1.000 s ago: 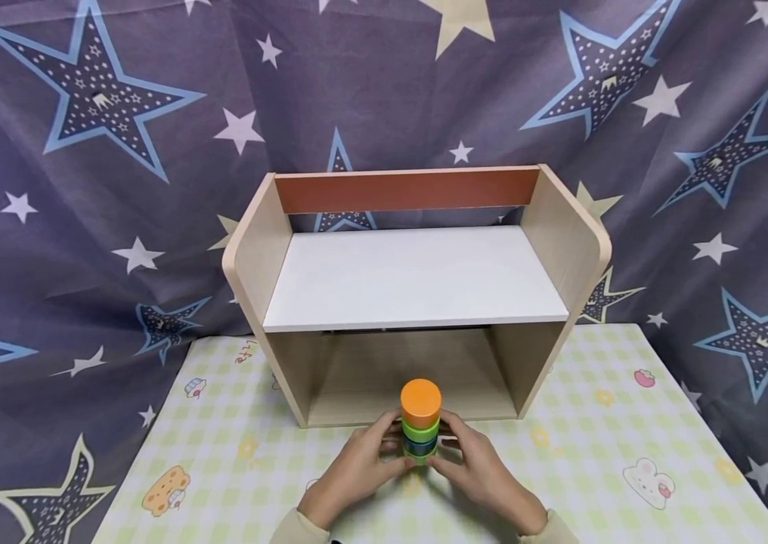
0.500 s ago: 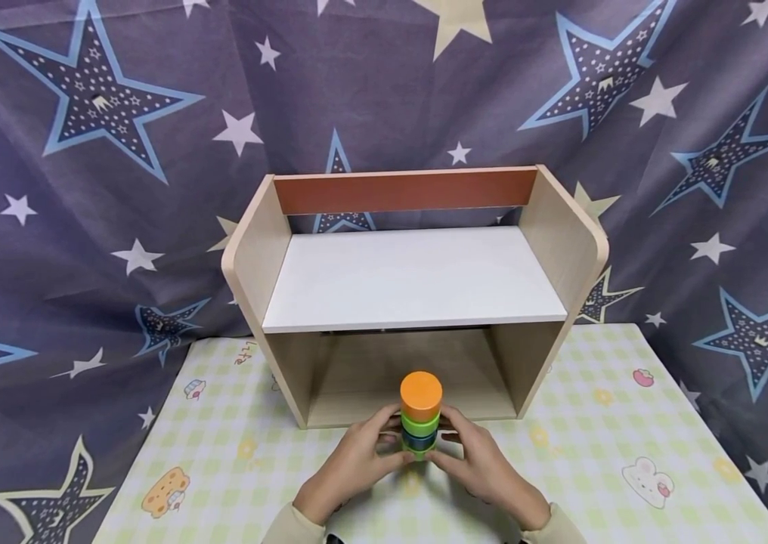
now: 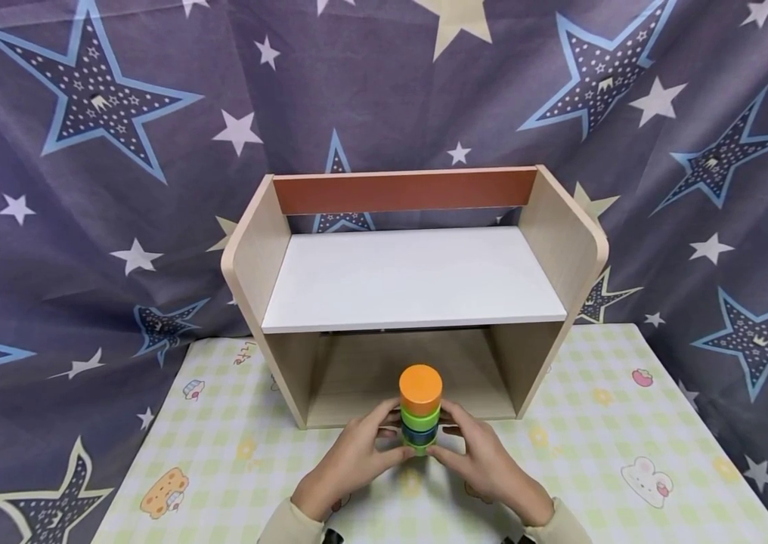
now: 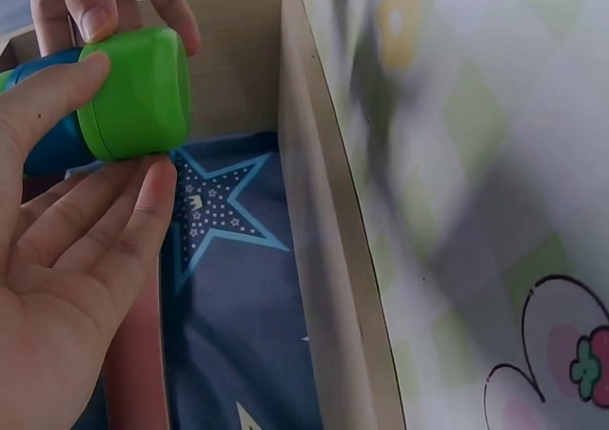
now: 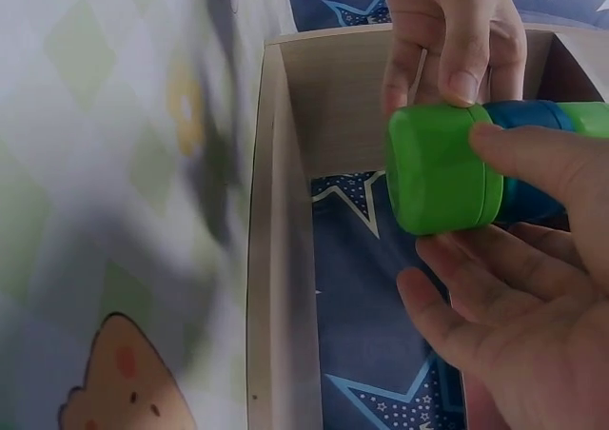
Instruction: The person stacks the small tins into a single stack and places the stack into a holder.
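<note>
An upright cylinder of stacked round sections (image 3: 420,389), orange on top with green, blue and green below, is held between both hands in front of the shelf unit. My left hand (image 3: 351,453) grips it from the left, thumb toward me and fingers behind. On the other side, my right hand (image 3: 486,457) pinches it the same way. The left wrist view shows the left thumb lying across the green bottom section (image 4: 143,92) and blue band. In the right wrist view, the right thumb presses the edge of that green section (image 5: 442,168). The orange top is out of sight in both wrist views.
Just behind the hands stands a wooden shelf unit (image 3: 248,264) with a white upper shelf (image 3: 414,279) and a red-brown back rail (image 3: 407,190). A checked cloth (image 3: 629,423) covers the table. Star-patterned fabric (image 3: 384,83) hangs at the back and sides.
The cylinder and both hands have shifted slightly up in the head view, toward the shelf unit or higher. The grip of both hands stays the same.
</note>
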`<state>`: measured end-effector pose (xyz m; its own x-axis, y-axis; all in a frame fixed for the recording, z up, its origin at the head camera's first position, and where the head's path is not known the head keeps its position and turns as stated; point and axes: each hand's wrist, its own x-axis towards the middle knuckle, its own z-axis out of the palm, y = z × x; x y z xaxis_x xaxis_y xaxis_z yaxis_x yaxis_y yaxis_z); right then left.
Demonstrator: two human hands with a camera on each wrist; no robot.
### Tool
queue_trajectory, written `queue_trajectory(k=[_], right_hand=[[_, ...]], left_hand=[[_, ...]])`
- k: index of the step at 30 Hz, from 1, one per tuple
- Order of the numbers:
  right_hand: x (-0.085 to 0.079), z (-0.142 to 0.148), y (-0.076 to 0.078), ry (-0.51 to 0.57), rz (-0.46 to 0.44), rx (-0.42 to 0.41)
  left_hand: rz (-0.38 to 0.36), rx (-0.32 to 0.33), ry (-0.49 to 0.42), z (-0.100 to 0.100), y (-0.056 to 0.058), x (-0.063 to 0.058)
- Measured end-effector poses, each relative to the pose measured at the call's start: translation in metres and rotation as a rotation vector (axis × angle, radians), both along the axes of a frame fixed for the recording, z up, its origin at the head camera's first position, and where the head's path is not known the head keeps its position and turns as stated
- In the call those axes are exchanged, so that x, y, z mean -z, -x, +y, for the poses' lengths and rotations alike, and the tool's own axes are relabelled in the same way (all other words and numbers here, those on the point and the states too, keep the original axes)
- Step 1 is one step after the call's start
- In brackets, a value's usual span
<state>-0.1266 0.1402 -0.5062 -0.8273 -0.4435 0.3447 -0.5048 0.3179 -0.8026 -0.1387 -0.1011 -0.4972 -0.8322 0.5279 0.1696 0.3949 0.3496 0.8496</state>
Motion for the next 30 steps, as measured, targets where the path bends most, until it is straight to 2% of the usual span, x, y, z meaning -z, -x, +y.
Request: queue_trajectory(k=[11, 20, 30], right_hand=[[-0.007, -0.001, 0.001, -0.012, -0.010, -0.002], [-0.016, 0.000, 0.002, 0.000, 0.034, 0.018], [-0.026, 0.001, 0.002, -0.014, 0.023, 0.030]], left_hand=[[0.015, 0.001, -0.017, -0.002, 0.001, -0.005], [0.046, 0.002, -0.043, 0.000, 0.005, -0.012], [0.044, -0.002, -0.060, 0.001, 0.007, -0.019]])
